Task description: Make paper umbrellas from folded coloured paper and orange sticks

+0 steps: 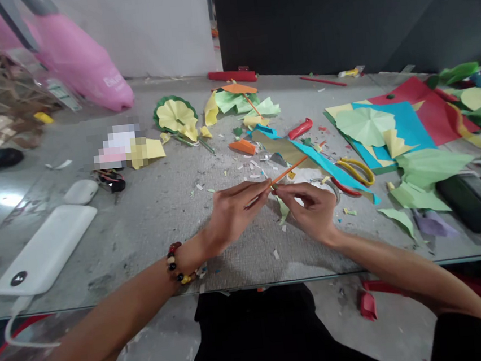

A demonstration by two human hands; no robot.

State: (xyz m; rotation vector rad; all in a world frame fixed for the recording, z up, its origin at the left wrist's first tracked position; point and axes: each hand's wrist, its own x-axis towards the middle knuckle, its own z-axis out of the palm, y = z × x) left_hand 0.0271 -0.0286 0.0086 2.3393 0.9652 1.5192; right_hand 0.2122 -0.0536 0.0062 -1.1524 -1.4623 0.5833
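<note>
A thin orange paper stick (289, 170) slants up to the right from my fingertips, over the middle of the table. My left hand (239, 209) is closed, its fingers pressed together around the stick's lower end. At that same end my right hand (311, 207) pinches with thumb and forefinger; a small dark green bit seems to show there, too small to name. Just beyond my right hand lie scissors with yellow and red handles (356, 172), partly under a long blue paper strip (333, 169). A pale green paper scrap (283, 209) lies below my fingertips.
Behind my hands are a yellow and green paper flower (176, 118), an orange paper piece (243, 146) and a red roll (233, 77). Coloured sheets (409, 124) lie at right, beside a black box (476, 200). A white power bank (47, 250) and pink bottle (80, 60) are left.
</note>
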